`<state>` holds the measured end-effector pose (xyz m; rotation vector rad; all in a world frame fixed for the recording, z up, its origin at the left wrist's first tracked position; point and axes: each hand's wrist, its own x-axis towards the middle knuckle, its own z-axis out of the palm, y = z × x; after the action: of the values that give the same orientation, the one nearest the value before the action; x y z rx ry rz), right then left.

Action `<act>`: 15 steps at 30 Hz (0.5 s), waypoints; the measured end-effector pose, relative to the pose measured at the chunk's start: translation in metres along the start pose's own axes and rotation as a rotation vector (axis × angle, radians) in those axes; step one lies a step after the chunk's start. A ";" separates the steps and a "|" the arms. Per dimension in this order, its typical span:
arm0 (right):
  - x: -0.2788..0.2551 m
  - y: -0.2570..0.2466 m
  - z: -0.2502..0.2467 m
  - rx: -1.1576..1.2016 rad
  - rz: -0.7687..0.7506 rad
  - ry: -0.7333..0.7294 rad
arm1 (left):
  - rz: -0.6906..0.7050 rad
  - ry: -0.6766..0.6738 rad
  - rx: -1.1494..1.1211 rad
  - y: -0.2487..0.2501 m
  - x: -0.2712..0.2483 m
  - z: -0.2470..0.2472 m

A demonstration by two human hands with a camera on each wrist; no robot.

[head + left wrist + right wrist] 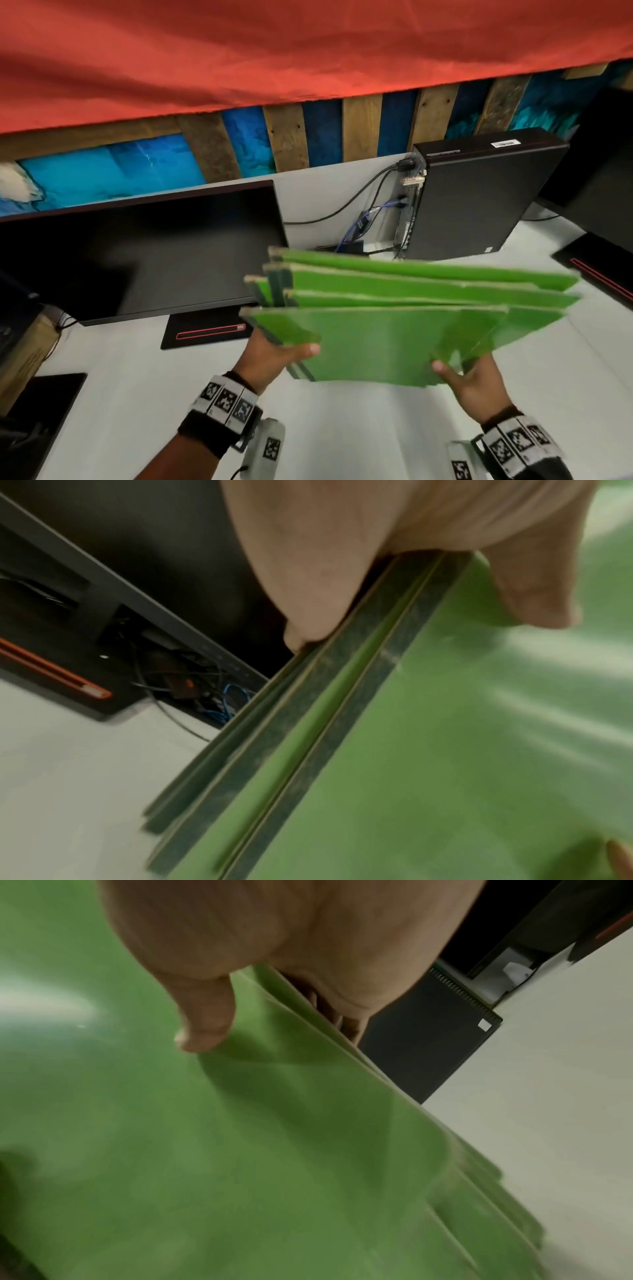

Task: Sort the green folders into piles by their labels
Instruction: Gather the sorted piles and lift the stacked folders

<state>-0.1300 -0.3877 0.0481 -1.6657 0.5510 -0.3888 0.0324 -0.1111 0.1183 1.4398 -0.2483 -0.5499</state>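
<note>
Several green folders (394, 329) are fanned out and held in the air above the white desk (342, 428). My left hand (274, 353) grips their near left corner, thumb on top and fingers hidden beneath. My right hand (472, 380) grips the near right corner the same way. The left wrist view shows dark green spine strips on the folders (359, 723) under my thumb. In the right wrist view the thumb presses the top folder (240, 1123). No labels are readable in any view.
A black monitor (137, 253) with its stand base (205, 330) stands to the left. Behind the folders is a black computer case (479, 198) with cables (363, 219). Another dark device (596, 267) sits at the right edge.
</note>
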 end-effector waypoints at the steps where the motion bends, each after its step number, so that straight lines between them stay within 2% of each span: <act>1: -0.004 0.001 0.004 -0.011 0.000 -0.037 | -0.020 -0.015 0.019 -0.005 -0.006 -0.005; 3: -0.010 0.002 0.011 -0.035 -0.037 -0.103 | -0.057 -0.066 0.047 -0.009 -0.015 -0.012; 5: -0.011 -0.008 0.017 0.037 -0.076 -0.159 | -0.016 -0.114 0.068 -0.004 -0.019 -0.015; 9: -0.008 -0.047 0.025 0.201 -0.240 -0.041 | 0.322 -0.134 0.148 0.024 -0.022 -0.014; 11: -0.009 -0.062 0.028 0.238 -0.326 0.022 | 0.422 -0.125 0.188 0.041 -0.021 -0.007; 13: -0.011 -0.066 0.032 0.300 -0.340 0.038 | 0.338 -0.096 0.140 0.052 -0.017 0.000; 15: -0.014 -0.073 0.037 0.402 -0.298 0.086 | 0.236 0.022 0.089 0.055 -0.012 0.007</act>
<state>-0.1116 -0.3415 0.1145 -1.3446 0.2615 -0.7410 0.0302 -0.1091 0.1749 1.4777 -0.4236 -0.3334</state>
